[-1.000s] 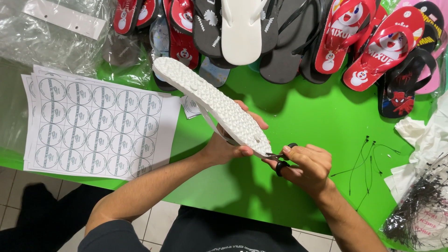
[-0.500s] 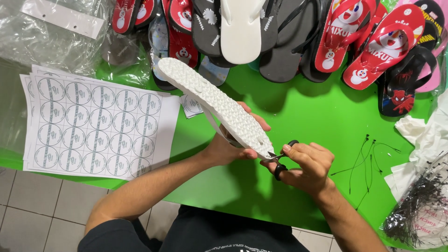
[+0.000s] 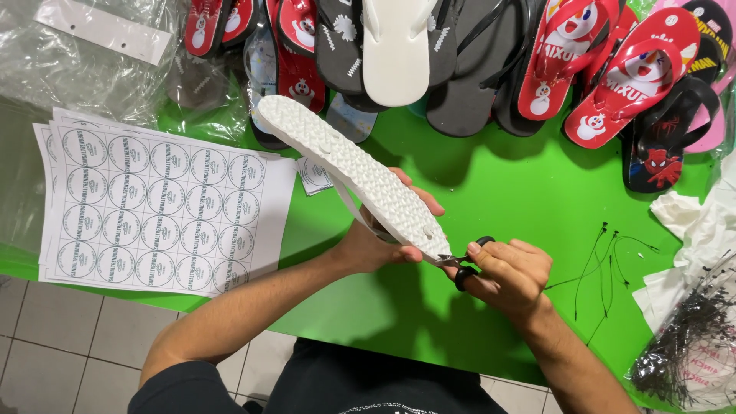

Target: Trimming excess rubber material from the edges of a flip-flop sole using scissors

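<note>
My left hand grips a white flip-flop from below, sole side up with its textured tread showing, angled from upper left to lower right above the green table. A white strap hangs under the sole. My right hand holds small black-handled scissors, their blades touching the heel end of the flip-flop.
A row of red, black and white flip-flops lies along the table's far edge. A stack of round-sticker sheets sits at the left, clear plastic bags behind it. Black tag strings and a bag of them are at the right.
The flip-flop and both hands shifted very slightly; the scissors stay at the heel end. Otherwise nothing differs.
</note>
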